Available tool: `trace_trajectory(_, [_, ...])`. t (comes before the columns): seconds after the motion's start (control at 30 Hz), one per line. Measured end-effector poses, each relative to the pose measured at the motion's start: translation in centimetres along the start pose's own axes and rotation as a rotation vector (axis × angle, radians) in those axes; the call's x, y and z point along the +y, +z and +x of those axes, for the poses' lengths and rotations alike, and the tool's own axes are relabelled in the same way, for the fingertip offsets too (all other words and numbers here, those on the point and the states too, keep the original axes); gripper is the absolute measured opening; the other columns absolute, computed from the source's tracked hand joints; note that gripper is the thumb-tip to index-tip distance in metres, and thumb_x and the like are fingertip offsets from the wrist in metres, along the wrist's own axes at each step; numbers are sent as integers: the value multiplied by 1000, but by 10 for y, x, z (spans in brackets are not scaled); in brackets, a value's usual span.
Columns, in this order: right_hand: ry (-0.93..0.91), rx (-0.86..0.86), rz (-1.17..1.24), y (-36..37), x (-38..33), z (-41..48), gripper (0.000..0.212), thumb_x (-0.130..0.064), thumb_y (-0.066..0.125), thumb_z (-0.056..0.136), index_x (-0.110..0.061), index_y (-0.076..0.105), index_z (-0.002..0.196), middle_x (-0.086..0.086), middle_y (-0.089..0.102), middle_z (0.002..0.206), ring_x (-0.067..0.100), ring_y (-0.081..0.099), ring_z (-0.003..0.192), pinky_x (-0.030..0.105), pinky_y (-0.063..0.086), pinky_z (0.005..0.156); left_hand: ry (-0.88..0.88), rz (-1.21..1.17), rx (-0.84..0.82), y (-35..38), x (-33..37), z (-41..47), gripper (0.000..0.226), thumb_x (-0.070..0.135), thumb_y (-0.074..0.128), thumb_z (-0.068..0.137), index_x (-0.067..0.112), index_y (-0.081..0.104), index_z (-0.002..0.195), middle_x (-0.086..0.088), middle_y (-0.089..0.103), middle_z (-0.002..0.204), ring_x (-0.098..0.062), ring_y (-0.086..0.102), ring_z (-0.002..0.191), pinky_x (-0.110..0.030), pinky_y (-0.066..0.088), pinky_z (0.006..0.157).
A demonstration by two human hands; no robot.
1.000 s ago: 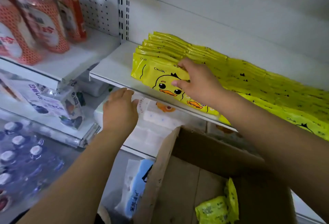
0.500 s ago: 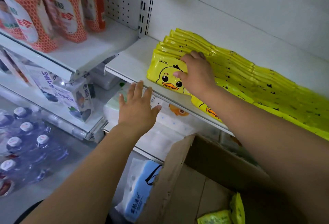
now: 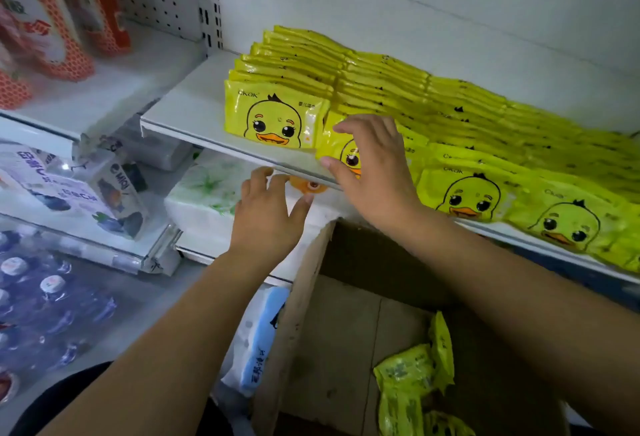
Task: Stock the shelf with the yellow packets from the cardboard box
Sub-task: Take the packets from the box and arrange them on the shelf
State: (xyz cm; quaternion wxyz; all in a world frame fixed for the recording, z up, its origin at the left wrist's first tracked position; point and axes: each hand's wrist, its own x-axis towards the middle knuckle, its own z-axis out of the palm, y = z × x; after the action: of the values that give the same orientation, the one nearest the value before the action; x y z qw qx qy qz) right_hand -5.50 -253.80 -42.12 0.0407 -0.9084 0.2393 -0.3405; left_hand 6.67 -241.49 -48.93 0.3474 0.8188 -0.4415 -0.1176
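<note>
Yellow duck-print packets fill the white shelf (image 3: 187,113) in several rows leaning back. The front packet of the leftmost row (image 3: 273,117) stands uncovered. My right hand (image 3: 370,169) lies with spread fingers over the front packet of the second row (image 3: 332,145), touching it, thumb near the shelf's front edge. My left hand (image 3: 266,214) is open just below that edge, against a white tissue pack (image 3: 204,196). Under my arms stands the open cardboard box (image 3: 304,300), with a few loose yellow packets (image 3: 408,376) at its bottom right.
Orange-and-white bottles (image 3: 45,20) stand on the upper left shelf. Boxed goods (image 3: 69,193) sit on a lower left shelf, above shrink-wrapped water bottles (image 3: 38,297) on the floor. A blue-and-white tissue pack (image 3: 259,342) leans beside the box's left wall.
My right hand has slid right, off the leftmost row's front packet and onto the second row. My left hand stays under the shelf edge, now nearer the right hand.
</note>
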Motion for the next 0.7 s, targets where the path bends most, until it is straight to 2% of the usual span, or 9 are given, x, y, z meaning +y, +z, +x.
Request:
trace_trajectory(0.13, [87,-55,33,-36,28,-108,24,-27,73,90,-8,67,104,6,66,104,23,54,100,34,42,87,-111,69,-214,31,20,-38,74,60,50,99,8,37,151,-15,33,155,-35,35,143,-50,39,110])
trace_trajectory(0.2, [186,-179,12,-50,46,-167,23,-29,71,92,-8,68,103,4,66,100,21,56,98,31,43,85,-149,129,-330,44,26,-59,81,65,44,98,10,29,155,-16,32,157,-38,39,143,-51,41,109])
trace_trajectory(0.27, [383,-334,2,-58,64,-221,24,-31,66,94,-10,68,106,3,66,102,21,58,100,31,46,83,-160,109,-382,57,29,-81,79,65,45,98,12,28,154,-15,38,155,-38,46,139,-49,45,106])
trace_trajectory(0.37, [754,-518,-18,-56,94,-289,30,-31,65,95,-8,63,113,10,65,108,28,61,102,39,50,82,-147,86,-308,69,33,-110,73,60,51,98,14,32,152,-12,49,149,-36,55,131,-47,50,100])
trace_trajectory(0.47, [1035,-697,-69,-43,114,-328,46,-37,59,98,0,51,124,24,63,116,41,61,106,41,47,79,-130,147,-256,73,34,-115,72,61,51,97,14,35,150,-12,54,144,-36,60,123,-47,54,93])
trace_trajectory(0.57, [1189,-822,-168,-28,122,-347,58,-42,55,100,4,38,131,27,61,122,44,61,111,42,48,79,-125,188,-247,76,33,-111,70,60,51,97,12,37,147,-14,56,140,-38,62,119,-48,55,91])
trace_trajectory(0.7, [1330,-838,-167,-3,132,-361,73,-38,65,96,9,29,139,28,56,131,44,57,121,44,49,91,-142,220,-243,80,34,-109,71,60,53,97,13,36,147,-13,55,140,-37,61,120,-46,54,92])
